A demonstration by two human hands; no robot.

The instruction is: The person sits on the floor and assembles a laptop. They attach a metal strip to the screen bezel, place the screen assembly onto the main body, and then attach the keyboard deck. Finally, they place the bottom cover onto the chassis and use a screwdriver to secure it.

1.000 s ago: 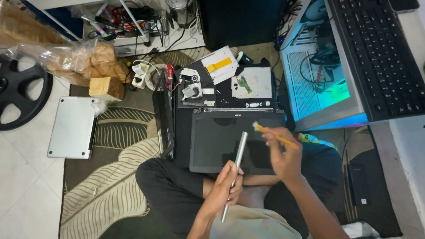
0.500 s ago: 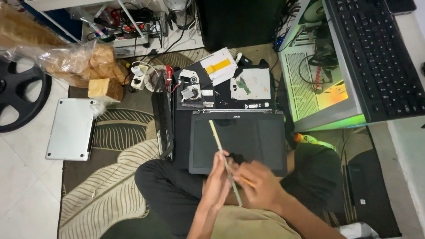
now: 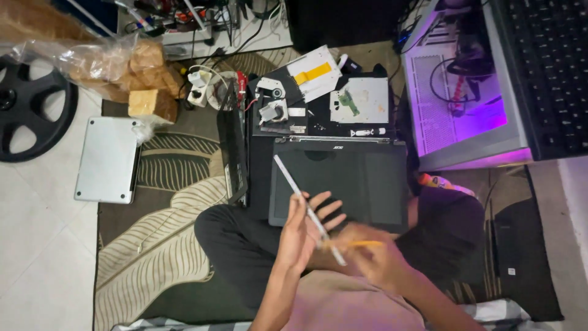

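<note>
Nearest the camera, the left hand (image 3: 302,236) is curled around the lower part of a thin silver strip (image 3: 308,208), fingers closed on it, so that the strip slants up and to the left across the black laptop base (image 3: 367,178) lying in the person's lap. Just right of it, the right hand (image 3: 373,260) is blurred; it grips an orange-handled screwdriver (image 3: 358,244) whose yellowish shaft points toward the strip's lower end, and the two hands sit close together, nearly touching, over the laptop base's near edge. Whether the tool's tip meets the strip cannot be told. The person sits cross-legged in dark trousers on a leaf-patterned rug (image 3: 159,245). Left of the laptop base, a black laptop panel (image 3: 234,147) stands on its edge, and farther left a silver laptop lid (image 3: 108,159) lies flat, partly on the rug and partly on the pale floor. Right of the laptop base stands an open computer case (image 3: 456,104) glowing purple, with a black keyboard (image 3: 545,73) resting over its far side. Beyond the laptop base lie a circuit board (image 3: 359,101), a small drive part (image 3: 274,113) and a white piece with a yellow stripe (image 3: 313,72). At far left sit a bag of bread (image 3: 116,61) and a black wheel (image 3: 27,110).
</note>
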